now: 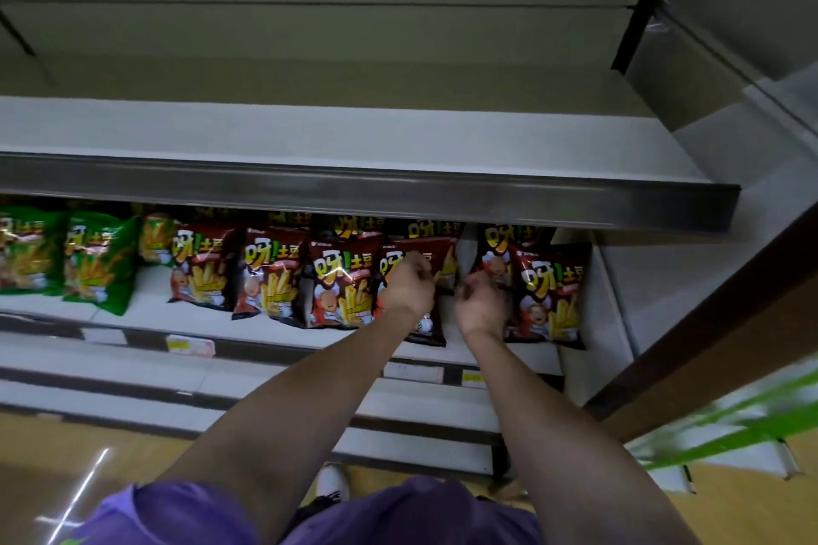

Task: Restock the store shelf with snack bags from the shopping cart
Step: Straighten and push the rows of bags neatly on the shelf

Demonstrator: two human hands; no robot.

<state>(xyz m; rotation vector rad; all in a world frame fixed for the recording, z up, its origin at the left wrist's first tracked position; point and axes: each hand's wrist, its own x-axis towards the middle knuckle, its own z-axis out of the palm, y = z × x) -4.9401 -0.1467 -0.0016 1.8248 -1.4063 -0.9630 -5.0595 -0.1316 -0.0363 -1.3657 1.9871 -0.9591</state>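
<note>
Green snack bags (99, 261) are cut off at the frame's left, red snack bags (270, 274) beside them. Left hand (409, 283) curls on a red bag (436, 261), hiding its front. Right hand (480, 305) curled; its grasp cannot be told. Blurred green shopping cart (730, 425) lies right.

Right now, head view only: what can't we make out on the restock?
- Shopping cart: only blurred green bars at the right edge; its contents are cut off.
- Dark red bag under the left hand: its print is largely covered by that hand.
- Right hand: fingers curled; whether they pinch that bag is unclear.
- Rear row of bags: hidden by the upper shelf lip.
- Price tags: too blurred to read.
</note>
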